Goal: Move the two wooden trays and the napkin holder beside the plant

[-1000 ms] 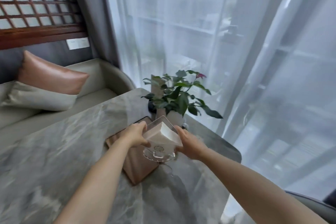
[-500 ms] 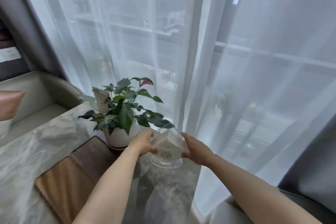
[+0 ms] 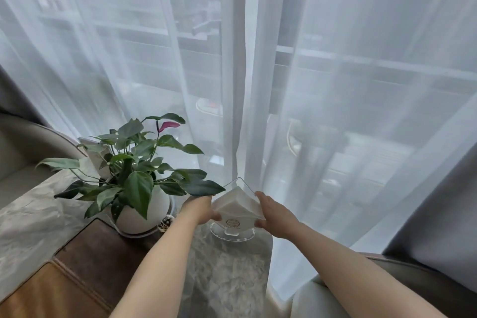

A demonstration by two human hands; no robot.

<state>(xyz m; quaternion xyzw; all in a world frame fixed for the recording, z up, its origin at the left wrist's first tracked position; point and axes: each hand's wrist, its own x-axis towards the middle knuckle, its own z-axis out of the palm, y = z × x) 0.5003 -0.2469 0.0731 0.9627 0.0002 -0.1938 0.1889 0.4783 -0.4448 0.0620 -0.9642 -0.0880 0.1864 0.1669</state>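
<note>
A clear napkin holder (image 3: 236, 210) full of white napkins stands on its round base at the table's far right corner, right of the plant (image 3: 136, 178) in its white pot. My left hand (image 3: 200, 208) grips its left side and my right hand (image 3: 275, 212) its right side. A dark wooden tray (image 3: 103, 258) lies in front of the pot, and a lighter wooden tray (image 3: 44, 294) lies next to it at the lower left.
The marble table (image 3: 227, 279) ends just right of the holder, where a sheer white curtain (image 3: 284, 111) hangs. A grey chair (image 3: 413, 289) sits at the lower right and a sofa (image 3: 15, 152) at the left. A plant leaf overhangs my left hand.
Both hands carried the napkin holder from over the trays to the right side of the plant, down to the table corner. My view swung right toward the window.
</note>
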